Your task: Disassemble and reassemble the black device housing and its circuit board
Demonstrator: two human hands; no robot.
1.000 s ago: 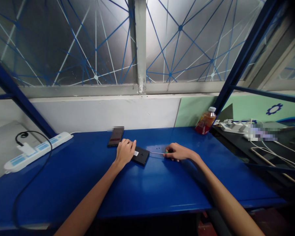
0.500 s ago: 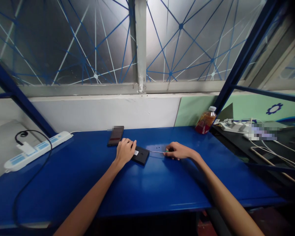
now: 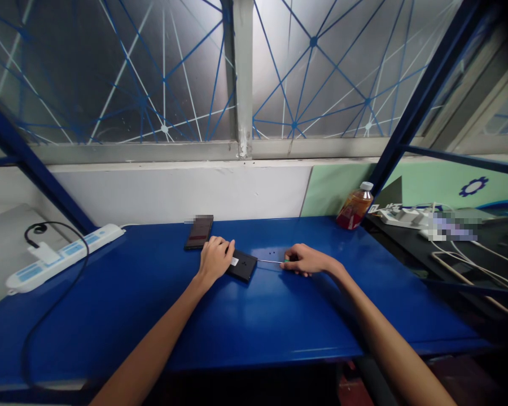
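Observation:
A flat black rectangular case (image 3: 244, 265) with a small white label lies on the blue table (image 3: 254, 327). My left hand (image 3: 215, 258) grips its left part, fingers over the top. From the right, my right hand (image 3: 302, 260) is closed around the green handle of a screwdriver (image 3: 270, 261); most of the handle is hidden by the fingers. The thin metal shaft points left and its tip meets the right edge of the case. Several tiny dark pieces, perhaps screws, lie just behind the shaft (image 3: 272, 252).
Behind my left hand lies a dark phone-like slab (image 3: 200, 232). A white power strip (image 3: 68, 259) with a black cable (image 3: 63, 304) runs along the left side. At the back right stands a drink bottle (image 3: 355, 207) with a white cap. Farther right, cables clutter a black surface (image 3: 449, 265).
Both hands stay at the case, with the screwdriver tip still at its right edge. The right fingers shift only slightly on the handle, and the view tilts a little.

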